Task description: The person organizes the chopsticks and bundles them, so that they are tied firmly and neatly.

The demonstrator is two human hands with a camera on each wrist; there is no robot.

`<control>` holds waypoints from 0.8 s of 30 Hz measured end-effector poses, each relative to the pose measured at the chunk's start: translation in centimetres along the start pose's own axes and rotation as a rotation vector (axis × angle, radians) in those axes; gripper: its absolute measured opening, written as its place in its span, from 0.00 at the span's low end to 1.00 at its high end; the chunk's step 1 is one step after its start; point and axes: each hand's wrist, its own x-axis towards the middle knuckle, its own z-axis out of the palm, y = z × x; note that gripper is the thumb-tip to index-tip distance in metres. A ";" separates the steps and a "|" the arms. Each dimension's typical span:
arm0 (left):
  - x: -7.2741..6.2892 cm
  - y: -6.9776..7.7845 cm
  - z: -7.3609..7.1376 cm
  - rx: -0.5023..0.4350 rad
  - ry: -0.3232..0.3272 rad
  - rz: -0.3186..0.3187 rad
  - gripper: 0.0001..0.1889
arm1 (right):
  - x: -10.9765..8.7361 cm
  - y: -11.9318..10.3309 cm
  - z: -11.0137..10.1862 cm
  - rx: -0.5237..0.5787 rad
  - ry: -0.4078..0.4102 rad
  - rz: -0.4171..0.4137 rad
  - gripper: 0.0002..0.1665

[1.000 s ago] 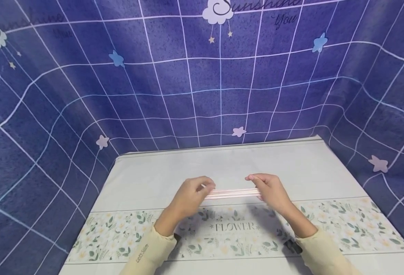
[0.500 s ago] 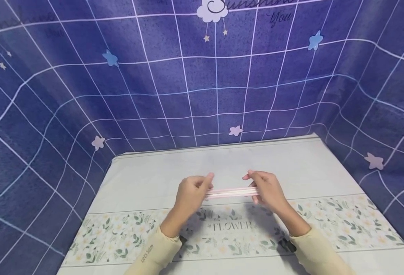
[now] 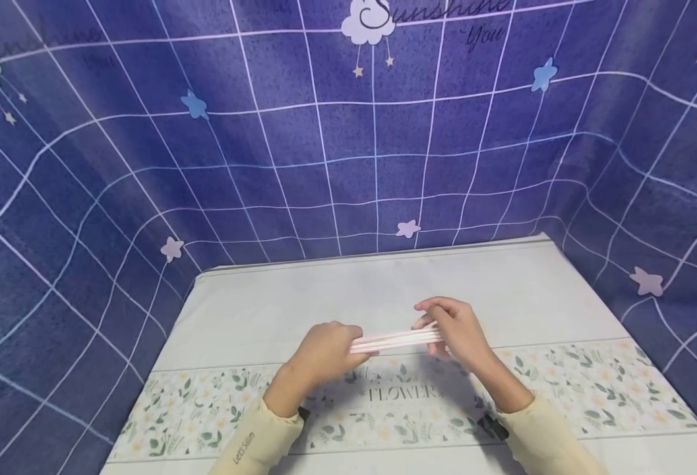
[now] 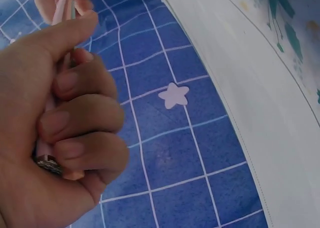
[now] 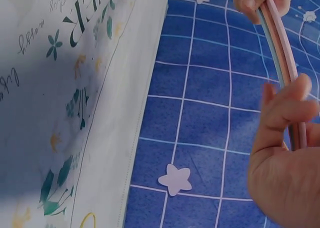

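A bundle of slim, pencil-like sticks (image 3: 392, 341) in pale pink and white is held level above the table, its left end slightly lower. My left hand (image 3: 323, 353) grips the left end. In the left wrist view the fingers (image 4: 90, 118) are curled round the bundle, and a gold-patterned band (image 4: 49, 163) and an orange tip (image 4: 75, 175) show below them. My right hand (image 3: 457, 330) holds the right end between thumb and fingers, more loosely. The right wrist view shows pink, brown and teal lengths of the sticks (image 5: 280, 43) running between both hands. The right end is partly hidden by the hand.
Below lies a white table cover (image 3: 301, 290) with a flower-printed band (image 3: 206, 409) lettered "FLOWER". A blue grid-patterned curtain (image 3: 283, 138) with stars and clouds rises behind the table and at both sides.
My left hand has moved down and turned, its thumb and fingers closing round the sticks. The bundle's left end has dipped slightly. My right hand stays nearly in place, its fingers shifting a little.
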 end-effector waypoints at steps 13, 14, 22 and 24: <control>0.9 1.8 1.9 0.201 -0.010 0.076 0.19 | -0.5 1.2 3.0 -0.119 -0.049 -0.131 0.31; 0.9 1.8 1.9 0.203 -0.012 0.070 0.19 | -0.5 1.3 3.2 -0.115 -0.049 -0.126 0.31; 0.7 1.5 1.2 0.227 0.006 0.068 0.20 | 0.0 0.8 3.2 -0.141 -0.076 -0.086 0.35; 0.8 1.3 1.2 0.212 -0.023 0.060 0.20 | 0.2 0.7 2.5 -0.150 -0.078 -0.059 0.37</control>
